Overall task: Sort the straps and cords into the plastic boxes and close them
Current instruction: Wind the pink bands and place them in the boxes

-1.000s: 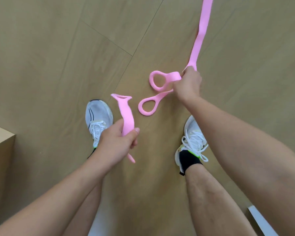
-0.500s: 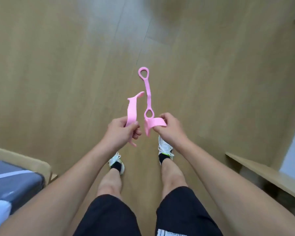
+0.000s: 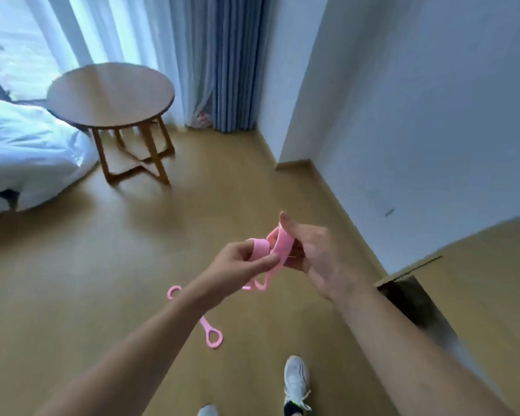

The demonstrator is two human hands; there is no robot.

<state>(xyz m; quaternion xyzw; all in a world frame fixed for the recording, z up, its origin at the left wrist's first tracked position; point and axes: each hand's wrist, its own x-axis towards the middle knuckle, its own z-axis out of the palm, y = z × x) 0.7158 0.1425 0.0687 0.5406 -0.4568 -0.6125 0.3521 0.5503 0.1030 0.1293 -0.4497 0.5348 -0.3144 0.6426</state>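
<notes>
No writing shows anywhere. In the middle of the frame, the left hand (image 3: 237,262) and right hand (image 3: 315,253) both pinch the pink strap (image 3: 278,246). Its ring ends hang partly hidden behind the left arm.

No text, label, brand, number or sign can be read in this view. The pink strap (image 3: 278,246) shows no print, and the white shoe (image 3: 296,379) shows no mark that can be read.
</notes>
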